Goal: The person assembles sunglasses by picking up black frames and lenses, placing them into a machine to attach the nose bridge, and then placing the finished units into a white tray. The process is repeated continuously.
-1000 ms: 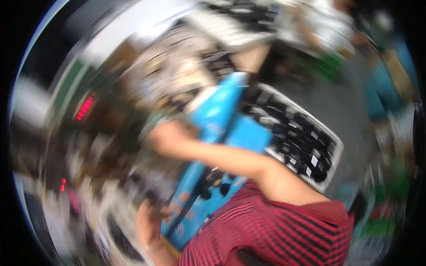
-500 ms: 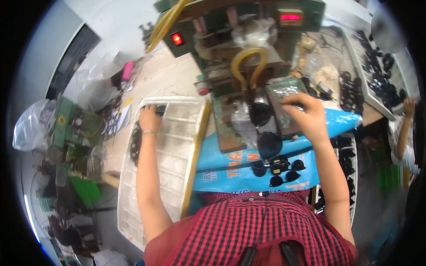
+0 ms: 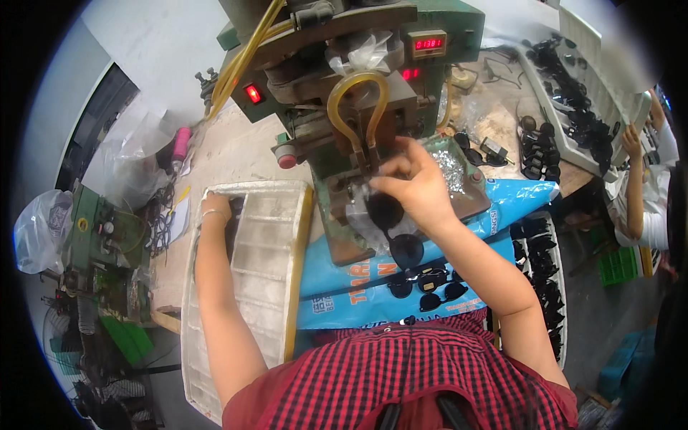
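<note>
My right hand (image 3: pixel 419 188) is at the green press machine (image 3: pixel 373 93), thumb and forefinger drawn together in a pinch beside its working head. Whatever they hold, if anything, is too small to make out. Just below the fingers, dark sunglasses (image 3: pixel 407 251) lie on the machine's bed, one lens nearer me than the other. A small tray of shiny silver bits (image 3: pixel 450 168) sits right of that hand. My left hand (image 3: pixel 216 206) reaches into the far left corner of a white compartment tray (image 3: pixel 272 251), near dark eyewear in its left column; its fingertips are hidden.
A blue printed sack (image 3: pixel 337 312) covers the front, with several sunglasses (image 3: pixel 430 281) on it. Filled trays of dark eyewear (image 3: pixel 537 276) stand at the right. A yellow hose (image 3: pixel 333 107) loops before the press. At the far right, another person's arm (image 3: pixel 634 179) holds a tray's edge.
My right hand has moved left from over the silver bits to the press head. The left hand is still at the tray's far left, its fingers lower inside. The view has shifted right.
</note>
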{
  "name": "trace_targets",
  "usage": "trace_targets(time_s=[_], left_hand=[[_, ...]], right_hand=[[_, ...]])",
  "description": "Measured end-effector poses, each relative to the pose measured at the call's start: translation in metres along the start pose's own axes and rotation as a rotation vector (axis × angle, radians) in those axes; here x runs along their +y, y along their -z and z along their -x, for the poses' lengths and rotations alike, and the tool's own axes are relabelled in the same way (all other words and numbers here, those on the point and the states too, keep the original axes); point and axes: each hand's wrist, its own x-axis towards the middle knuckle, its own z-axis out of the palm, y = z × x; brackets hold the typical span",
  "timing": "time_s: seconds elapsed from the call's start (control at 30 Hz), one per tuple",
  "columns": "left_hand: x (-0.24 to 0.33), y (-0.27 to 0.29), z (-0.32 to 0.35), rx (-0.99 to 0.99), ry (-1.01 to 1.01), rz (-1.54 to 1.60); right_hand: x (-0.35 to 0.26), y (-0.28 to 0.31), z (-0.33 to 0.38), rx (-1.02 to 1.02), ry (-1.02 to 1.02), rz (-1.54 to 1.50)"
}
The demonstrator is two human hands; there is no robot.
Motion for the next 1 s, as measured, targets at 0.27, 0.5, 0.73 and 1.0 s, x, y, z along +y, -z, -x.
trace_targets(time_s=[0.27, 0.5, 0.73, 1.0], left_hand=[[-0.005, -0.004, -0.044, 0.070, -0.059, -0.063], [-0.051, -0.005, 0.050, 0.630, 0.070, 0.224], [0.077, 0.113, 0.207, 0.335, -0.043, 1.348], [0.203, 0.186, 0.249, -0.774, -0.430, 2.177]], right_hand=[[-0.019, 0.013, 0.034, -0.003, 0.126, 0.163], [0.011, 0.083, 0.044, 0.243, 0.327, 0.667], [0.053, 0.122, 0.045, 0.337, 0.303, 1.480], [0.070, 0.109, 0.006, 0.271, 0.280, 1.503]])
